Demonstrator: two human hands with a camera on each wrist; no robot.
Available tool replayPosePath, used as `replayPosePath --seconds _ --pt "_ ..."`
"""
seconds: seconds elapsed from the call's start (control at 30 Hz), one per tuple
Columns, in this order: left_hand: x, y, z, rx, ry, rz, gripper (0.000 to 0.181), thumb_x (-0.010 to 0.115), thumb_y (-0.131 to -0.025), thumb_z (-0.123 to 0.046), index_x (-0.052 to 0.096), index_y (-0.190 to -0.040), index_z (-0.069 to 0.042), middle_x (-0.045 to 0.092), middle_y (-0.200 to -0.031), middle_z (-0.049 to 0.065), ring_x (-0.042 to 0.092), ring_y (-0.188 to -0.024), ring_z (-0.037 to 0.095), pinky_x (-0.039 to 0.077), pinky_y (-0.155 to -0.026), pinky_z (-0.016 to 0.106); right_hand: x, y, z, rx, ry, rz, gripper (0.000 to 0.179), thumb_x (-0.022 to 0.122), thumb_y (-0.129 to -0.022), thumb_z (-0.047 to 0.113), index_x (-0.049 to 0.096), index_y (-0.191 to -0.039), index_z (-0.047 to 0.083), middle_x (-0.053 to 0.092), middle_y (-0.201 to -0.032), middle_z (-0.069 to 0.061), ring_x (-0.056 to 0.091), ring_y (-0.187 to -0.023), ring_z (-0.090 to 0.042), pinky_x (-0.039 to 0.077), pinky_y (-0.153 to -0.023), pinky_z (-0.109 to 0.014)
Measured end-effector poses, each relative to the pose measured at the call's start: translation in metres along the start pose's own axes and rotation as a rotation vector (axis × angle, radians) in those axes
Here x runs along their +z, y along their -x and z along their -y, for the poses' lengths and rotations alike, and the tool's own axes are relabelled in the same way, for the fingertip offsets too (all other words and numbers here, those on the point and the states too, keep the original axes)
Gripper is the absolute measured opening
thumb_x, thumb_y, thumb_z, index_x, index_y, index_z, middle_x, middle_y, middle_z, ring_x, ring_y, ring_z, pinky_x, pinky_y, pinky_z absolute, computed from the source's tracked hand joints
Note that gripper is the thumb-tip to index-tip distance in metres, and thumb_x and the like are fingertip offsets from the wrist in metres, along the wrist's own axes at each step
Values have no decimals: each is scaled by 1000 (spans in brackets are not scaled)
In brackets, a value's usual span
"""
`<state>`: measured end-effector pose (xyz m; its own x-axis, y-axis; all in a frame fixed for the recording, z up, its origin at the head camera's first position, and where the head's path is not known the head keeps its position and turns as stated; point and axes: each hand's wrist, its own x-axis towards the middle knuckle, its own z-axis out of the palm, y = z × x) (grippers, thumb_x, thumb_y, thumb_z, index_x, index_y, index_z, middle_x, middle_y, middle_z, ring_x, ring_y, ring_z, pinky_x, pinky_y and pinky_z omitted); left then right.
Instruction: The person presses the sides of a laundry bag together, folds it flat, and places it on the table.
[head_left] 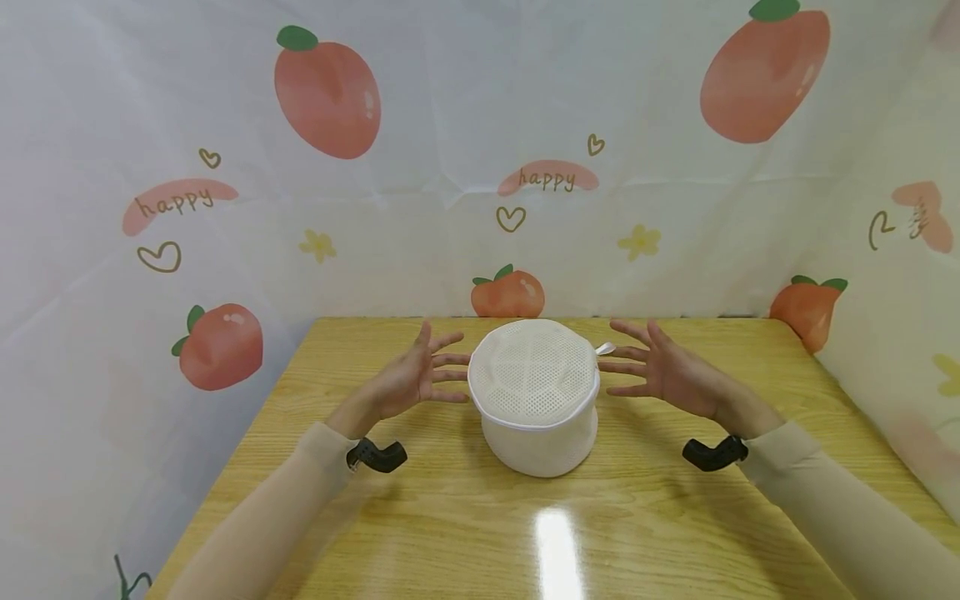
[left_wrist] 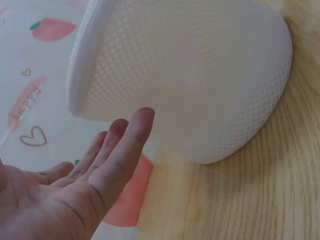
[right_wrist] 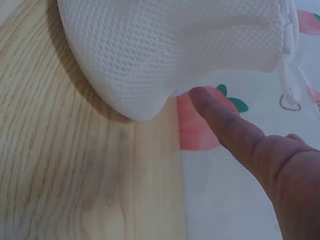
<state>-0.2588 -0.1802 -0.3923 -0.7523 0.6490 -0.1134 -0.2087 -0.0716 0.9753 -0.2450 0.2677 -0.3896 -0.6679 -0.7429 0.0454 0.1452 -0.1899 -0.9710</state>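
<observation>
A white mesh laundry bag [head_left: 536, 383], round with a flat top and a piped rim, stands upright on the wooden table. Its side bulges and creases in the wrist views, and a small white loop [head_left: 605, 349] sticks out at the rim's right. My left hand [head_left: 420, 375] is at the bag's left with fingers extended toward it; whether the fingertips touch the mesh [left_wrist: 200, 75] I cannot tell. On the other side, my right hand [head_left: 667, 375] has its fingers spread near the bag's right wall. Neither hand grips anything.
The wooden table [head_left: 420, 517] runs back to a white cloth backdrop [head_left: 435, 108] printed with peaches, hearts and "happy". More of this cloth hangs at the left and right sides. Each wrist wears a black camera mount [head_left: 378, 456]. Light glares on the front of the table.
</observation>
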Motion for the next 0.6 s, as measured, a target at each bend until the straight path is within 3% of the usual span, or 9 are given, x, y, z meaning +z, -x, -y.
replayPosePath --seconds 0.2,0.43,0.6 --pt "0 1 5 -12 14 14 76 12 -106 -66 12 -168 -22 28 -163 28 40 -145 49 50 -103 60 0 1 -3 11 -8 19 64 11 -113 47 -9 -168 21 27 -161 -19 47 -145 -25 43 -112 -58" --pt "7 0 11 -3 26 37 67 12 -107 -64 7 -168 -35 27 -162 30 41 -145 50 50 -102 62 6 1 -7 -6 14 16 58 11 -114 42 -6 -168 31 18 -164 -27 46 -145 -25 42 -111 -64" --pt "12 0 14 -12 26 40 60 13 -109 -62 9 -165 -44 26 -163 29 41 -145 49 47 -103 65 8 1 -9 -47 24 66 58 14 -115 39 -10 -167 33 14 -164 -27 42 -147 -23 38 -111 -68"
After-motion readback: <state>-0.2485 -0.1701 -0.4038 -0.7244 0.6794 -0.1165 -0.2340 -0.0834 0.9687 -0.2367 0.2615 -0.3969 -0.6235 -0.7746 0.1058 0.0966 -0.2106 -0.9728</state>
